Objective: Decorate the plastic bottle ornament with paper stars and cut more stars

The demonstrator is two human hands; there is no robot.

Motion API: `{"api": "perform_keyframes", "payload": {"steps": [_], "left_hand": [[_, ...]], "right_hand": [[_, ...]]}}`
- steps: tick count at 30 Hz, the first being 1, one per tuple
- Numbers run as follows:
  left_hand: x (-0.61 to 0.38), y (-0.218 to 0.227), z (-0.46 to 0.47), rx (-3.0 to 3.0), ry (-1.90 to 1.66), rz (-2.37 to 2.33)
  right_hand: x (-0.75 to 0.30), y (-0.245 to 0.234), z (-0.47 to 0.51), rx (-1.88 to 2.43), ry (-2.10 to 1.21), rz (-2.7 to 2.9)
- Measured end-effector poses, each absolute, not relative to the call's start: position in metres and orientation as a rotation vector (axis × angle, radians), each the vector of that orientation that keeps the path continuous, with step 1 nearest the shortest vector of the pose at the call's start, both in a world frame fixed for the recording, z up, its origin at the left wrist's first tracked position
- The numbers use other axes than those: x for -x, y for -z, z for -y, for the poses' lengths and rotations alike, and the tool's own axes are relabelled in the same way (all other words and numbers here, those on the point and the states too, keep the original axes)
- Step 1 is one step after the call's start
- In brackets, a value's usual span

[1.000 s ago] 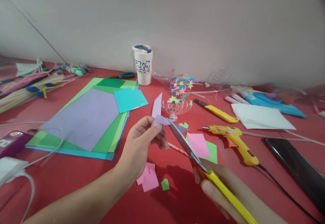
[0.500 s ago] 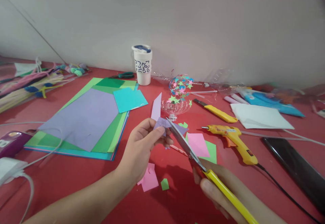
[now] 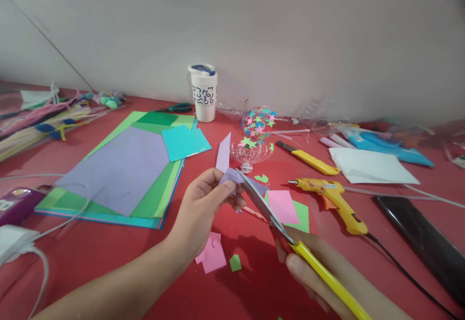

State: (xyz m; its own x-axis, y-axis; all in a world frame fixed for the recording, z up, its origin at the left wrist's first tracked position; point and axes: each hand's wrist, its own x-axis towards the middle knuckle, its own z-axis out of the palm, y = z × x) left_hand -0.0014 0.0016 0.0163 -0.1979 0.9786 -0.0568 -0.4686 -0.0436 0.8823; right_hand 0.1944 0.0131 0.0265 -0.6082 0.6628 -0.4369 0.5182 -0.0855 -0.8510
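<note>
Between thumb and fingers, my left hand (image 3: 205, 204) pinches a small piece of purple paper (image 3: 229, 175). My right hand (image 3: 308, 262) is closed round the yellow-handled scissors (image 3: 269, 211), whose blades point up and left. The blade tips lie at the right edge of the purple paper. Behind my left hand a lilac paper strip (image 3: 224, 151) rests on the table. Pink paper pieces (image 3: 213, 254) and a small green scrap (image 3: 235, 263) lie below the hands. To the right of the blades is a pink square (image 3: 282, 206) on green paper (image 3: 302, 216).
Coloured sheets (image 3: 119, 170) are stacked at left under a cyan piece (image 3: 185, 142). A white cup (image 3: 204, 95) stands by the wall, near a clear ornament with paper stars (image 3: 258, 124). At right lie a yellow cutter (image 3: 314, 161), a corded glue gun (image 3: 332, 199) and a black phone (image 3: 417, 242).
The scissor tips and the purple paper have shifted very slightly left. Both hands keep the same holds, and the things on the table stay in place.
</note>
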Motion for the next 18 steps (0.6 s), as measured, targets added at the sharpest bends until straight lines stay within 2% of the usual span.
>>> {"api": "perform_keyframes", "payload": {"steps": [10, 18], "left_hand": [[0.0067, -0.0164, -0.0046, -0.801, -1.504, -1.010], [0.0103, -0.0197, -0.0068, -0.825, -1.473, -1.034]], "right_hand": [[-0.1959, -0.0267, -0.0113, 1.332, -1.811, 1.972], [-0.1966, -0.0267, -0.0162, 1.261, -1.649, 1.996]]}}
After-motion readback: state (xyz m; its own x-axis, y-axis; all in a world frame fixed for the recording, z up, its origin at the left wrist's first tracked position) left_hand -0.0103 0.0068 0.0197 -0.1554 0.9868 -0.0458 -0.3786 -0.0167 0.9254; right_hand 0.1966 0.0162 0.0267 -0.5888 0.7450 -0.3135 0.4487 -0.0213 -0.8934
